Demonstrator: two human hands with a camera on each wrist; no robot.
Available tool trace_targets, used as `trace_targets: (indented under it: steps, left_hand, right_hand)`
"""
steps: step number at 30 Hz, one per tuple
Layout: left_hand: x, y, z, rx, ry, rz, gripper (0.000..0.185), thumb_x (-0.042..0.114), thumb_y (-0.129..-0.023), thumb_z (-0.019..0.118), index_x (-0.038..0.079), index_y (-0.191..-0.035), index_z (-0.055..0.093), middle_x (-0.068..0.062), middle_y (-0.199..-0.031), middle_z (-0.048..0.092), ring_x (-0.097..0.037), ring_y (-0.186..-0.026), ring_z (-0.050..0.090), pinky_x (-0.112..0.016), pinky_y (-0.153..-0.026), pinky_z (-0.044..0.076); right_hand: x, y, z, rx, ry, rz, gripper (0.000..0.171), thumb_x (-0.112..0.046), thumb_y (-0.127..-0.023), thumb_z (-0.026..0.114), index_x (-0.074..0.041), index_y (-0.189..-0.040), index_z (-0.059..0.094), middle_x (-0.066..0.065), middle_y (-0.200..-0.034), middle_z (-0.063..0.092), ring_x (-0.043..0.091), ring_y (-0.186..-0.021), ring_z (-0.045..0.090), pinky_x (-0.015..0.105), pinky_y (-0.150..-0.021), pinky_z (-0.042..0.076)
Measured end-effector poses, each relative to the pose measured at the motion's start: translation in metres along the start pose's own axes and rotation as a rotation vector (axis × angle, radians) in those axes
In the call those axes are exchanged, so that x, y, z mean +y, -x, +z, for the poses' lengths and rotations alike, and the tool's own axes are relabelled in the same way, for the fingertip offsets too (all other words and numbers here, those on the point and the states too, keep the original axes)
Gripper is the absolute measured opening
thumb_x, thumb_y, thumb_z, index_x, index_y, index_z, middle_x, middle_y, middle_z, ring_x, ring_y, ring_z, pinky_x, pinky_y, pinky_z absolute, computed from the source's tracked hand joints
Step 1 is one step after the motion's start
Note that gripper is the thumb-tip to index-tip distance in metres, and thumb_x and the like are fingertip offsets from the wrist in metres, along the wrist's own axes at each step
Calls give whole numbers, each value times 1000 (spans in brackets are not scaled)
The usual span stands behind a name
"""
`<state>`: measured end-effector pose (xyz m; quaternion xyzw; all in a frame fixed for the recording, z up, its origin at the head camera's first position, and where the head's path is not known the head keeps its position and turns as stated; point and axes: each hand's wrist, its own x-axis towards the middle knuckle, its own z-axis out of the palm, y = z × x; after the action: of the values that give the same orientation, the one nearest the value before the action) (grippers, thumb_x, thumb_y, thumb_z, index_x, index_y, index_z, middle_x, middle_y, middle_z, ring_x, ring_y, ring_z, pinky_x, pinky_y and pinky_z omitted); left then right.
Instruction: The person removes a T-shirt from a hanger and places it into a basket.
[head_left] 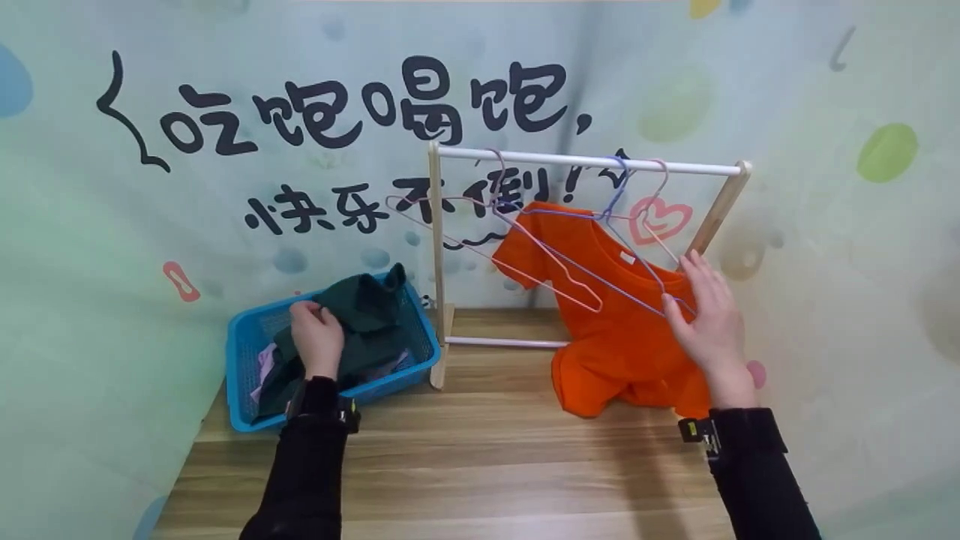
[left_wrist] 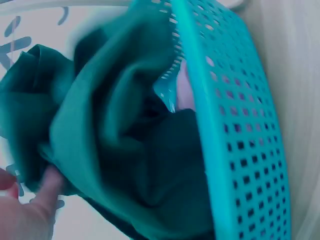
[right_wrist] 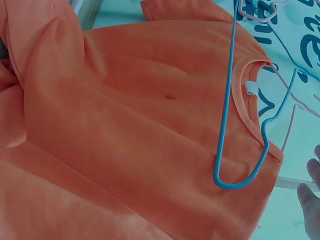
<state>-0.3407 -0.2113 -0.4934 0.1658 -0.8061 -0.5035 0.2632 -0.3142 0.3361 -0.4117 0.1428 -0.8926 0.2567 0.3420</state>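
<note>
My left hand [head_left: 315,330] reaches into a blue basket [head_left: 241,375] and grips a dark green garment [head_left: 367,304], lifting its bunched top above the rim. The left wrist view shows the same green cloth [left_wrist: 110,125] against the basket wall [left_wrist: 240,150], with my fingers [left_wrist: 35,200] pinching its lower edge. My right hand [head_left: 701,304] lies with straight fingers on the shoulder of an orange T-shirt [head_left: 615,337]. The shirt hangs on a blue wire hanger [head_left: 626,251] from a white rail [head_left: 585,160]. In the right wrist view the hanger [right_wrist: 235,150] crosses the shirt's collar [right_wrist: 125,125].
The rail belongs to a small wooden rack [head_left: 436,262] on a wooden table [head_left: 487,465]. Two empty pink hangers [head_left: 525,247] hang beside the shirt. Pale purple cloth [head_left: 266,360] lies in the basket. A painted wall with large black characters stands close behind.
</note>
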Motion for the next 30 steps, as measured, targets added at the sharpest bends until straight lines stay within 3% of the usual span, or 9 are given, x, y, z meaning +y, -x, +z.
trace_targets:
  steps: [4, 8, 14, 23, 30]
  left_hand:
    - [-6, 4, -2, -123, -47, 27, 39, 13, -104, 47, -9, -136, 39, -29, -138, 40, -41, -128, 42, -50, -106, 34]
    - [-12, 8, -4, -196, -85, 35, 46, 15, -104, 47, -10, -142, 36, -31, -146, 34, -42, -134, 37, -51, -110, 31]
    - [-18, 15, -3, -239, -132, 59, 50, 15, -104, 47, -9, -145, 33, -31, -148, 34, -43, -136, 36, -52, -111, 30]
    - [-27, 28, 3, -314, -216, 144, 56, 16, -104, 48, -10, -149, 27, -34, -149, 31, -46, -136, 33, -55, -111, 28]
    - [-35, 39, 12, -310, -300, 218, 59, 18, -102, 54, -10, -148, 31, -33, -147, 36, -47, -133, 37, -58, -108, 31]
  right_hand:
    - [3, -6, 1, -27, 12, 33, 59, -26, -95, 65, -12, -148, 45, 10, -155, 39, 31, -141, 35, 53, -111, 31]
    - [4, -14, 2, -83, 25, 106, 62, -35, -97, 61, -17, -152, 40, 7, -156, 38, 30, -141, 34, 53, -112, 30]
    - [3, -27, 4, -173, 17, 224, 60, -40, -100, 54, -17, -153, 37, 14, -149, 46, 36, -129, 42, 57, -108, 34]
    - [7, -41, 13, -169, 17, 227, 26, -5, -101, 53, 4, -125, 58, 26, -109, 63, 43, -98, 55, 57, -97, 43]
    - [5, -41, 11, -166, 25, 342, 20, -9, -104, 48, 4, -113, 61, 25, -109, 65, 40, -85, 54, 51, -81, 46]
